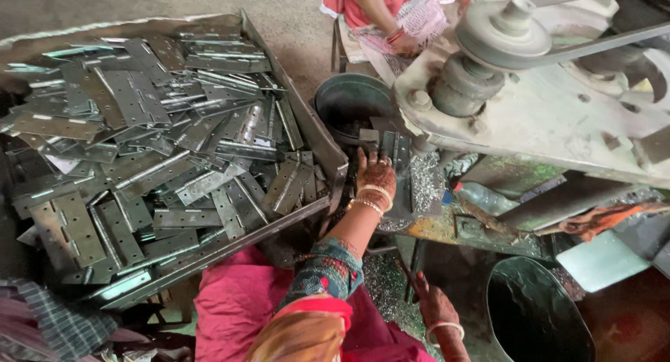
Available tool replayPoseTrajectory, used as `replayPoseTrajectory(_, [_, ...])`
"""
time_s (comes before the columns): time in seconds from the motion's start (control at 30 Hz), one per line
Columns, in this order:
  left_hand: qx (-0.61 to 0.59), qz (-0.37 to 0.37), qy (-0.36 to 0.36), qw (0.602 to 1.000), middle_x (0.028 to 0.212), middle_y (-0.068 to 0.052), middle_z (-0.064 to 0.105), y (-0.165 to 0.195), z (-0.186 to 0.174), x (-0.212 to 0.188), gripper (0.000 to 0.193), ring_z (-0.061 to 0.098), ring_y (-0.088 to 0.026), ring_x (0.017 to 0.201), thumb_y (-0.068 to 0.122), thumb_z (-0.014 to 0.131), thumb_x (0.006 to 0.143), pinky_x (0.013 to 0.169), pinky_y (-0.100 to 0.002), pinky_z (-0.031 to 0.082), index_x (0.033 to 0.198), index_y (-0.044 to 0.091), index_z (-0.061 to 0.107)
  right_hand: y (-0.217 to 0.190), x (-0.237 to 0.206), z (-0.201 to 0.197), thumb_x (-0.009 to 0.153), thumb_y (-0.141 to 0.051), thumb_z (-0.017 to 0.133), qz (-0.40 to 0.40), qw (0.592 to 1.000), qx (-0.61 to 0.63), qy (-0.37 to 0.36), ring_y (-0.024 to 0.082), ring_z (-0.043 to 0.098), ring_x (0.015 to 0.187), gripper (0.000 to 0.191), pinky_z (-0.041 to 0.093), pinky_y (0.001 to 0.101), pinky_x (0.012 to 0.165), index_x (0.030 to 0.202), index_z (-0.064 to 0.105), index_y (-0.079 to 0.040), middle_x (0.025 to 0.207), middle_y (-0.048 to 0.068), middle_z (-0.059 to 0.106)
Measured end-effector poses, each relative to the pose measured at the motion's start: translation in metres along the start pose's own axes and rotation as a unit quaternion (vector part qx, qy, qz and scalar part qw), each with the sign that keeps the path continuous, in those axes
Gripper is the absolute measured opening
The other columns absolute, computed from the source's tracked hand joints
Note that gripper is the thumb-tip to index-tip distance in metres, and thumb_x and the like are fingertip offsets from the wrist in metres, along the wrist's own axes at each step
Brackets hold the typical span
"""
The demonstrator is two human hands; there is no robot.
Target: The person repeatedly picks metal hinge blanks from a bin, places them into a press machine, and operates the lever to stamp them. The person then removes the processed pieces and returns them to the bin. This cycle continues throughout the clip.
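My left hand (375,179), patterned with henna and wearing bangles, reaches forward under the machine. Its fingers rest on and grip a grey metal hinge (395,150) lying on the machine's bed. My right hand (430,304), also with a bangle at the wrist, hangs low beside my pink-clothed lap. It holds nothing that I can see and sits left of a dark bucket (534,313). A big metal tray (307,124), heaped with several flat grey hinges (160,145), lies to the left of my left arm.
A grey machine with a pulley and belt (504,31) overhangs the right side. A dark round tub (351,101) stands behind the hinge. Metal shavings (426,182) and a plastic bottle (486,196) lie under the machine. Another person (391,16) sits at the top.
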State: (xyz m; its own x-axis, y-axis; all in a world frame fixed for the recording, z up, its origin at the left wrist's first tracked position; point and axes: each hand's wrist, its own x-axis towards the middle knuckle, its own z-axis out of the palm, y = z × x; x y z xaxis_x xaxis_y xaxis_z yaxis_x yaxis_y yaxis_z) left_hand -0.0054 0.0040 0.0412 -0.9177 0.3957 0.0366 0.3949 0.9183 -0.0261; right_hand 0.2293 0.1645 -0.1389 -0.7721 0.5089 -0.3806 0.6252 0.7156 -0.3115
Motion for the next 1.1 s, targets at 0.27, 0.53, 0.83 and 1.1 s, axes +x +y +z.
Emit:
replayPoseTrajectory(0.27, [0.025,0.157,0.103,0.982,0.161,-0.011,0.039,-0.014,0.083,-0.088,0.055,0.037,-0.028,0.149,0.023,0.056,0.092,0.126,-0.059,0.015,0.146,0.013,0.051,-0.057,-0.031,-0.11,0.107,-0.062,0.034,-0.196,0.878,0.321,0.295,0.033,0.071,0.082,0.074,0.053,0.0436,0.076,0.113,0.067,0.004,0.09,0.022,0.072])
replayPoseTrajectory(0.53, [-0.033,0.17,0.222,0.96,0.139,-0.015,0.055,0.047,0.048,-0.048,0.055,0.063,-0.027,0.11,0.011,0.065,0.086,0.097,-0.047,0.051,0.14,0.008,0.063,-0.061,-0.028,-0.107,0.11,-0.059,0.035,-0.167,0.874,0.31,0.336,0.042,0.064,0.077,0.072,0.05,0.049,0.075,0.104,0.07,0.004,0.08,0.025,0.067])
replayPoseTrajectory(0.83, [-0.087,0.021,-0.084,0.992,0.17,-0.016,0.022,0.03,0.01,-0.079,0.022,0.032,-0.04,0.149,0.017,0.064,0.097,0.112,-0.049,0.039,0.096,0.008,0.083,-0.063,-0.028,-0.104,0.109,-0.059,0.034,-0.116,0.926,0.166,0.319,0.051,0.066,0.095,0.065,0.051,0.0586,0.082,0.121,0.071,-0.007,0.097,0.026,0.072])
replayPoseTrajectory(1.1, [-0.049,0.042,-0.075,0.995,0.154,-0.014,0.045,0.025,0.035,-0.057,0.038,0.033,-0.032,0.146,0.024,0.059,0.095,0.117,-0.05,0.028,0.129,0.008,0.069,-0.036,0.011,-0.084,0.099,-0.071,0.021,-0.038,0.991,0.002,0.126,0.048,0.068,0.105,0.08,0.053,0.0574,0.091,0.129,0.069,-0.015,0.108,0.026,0.073])
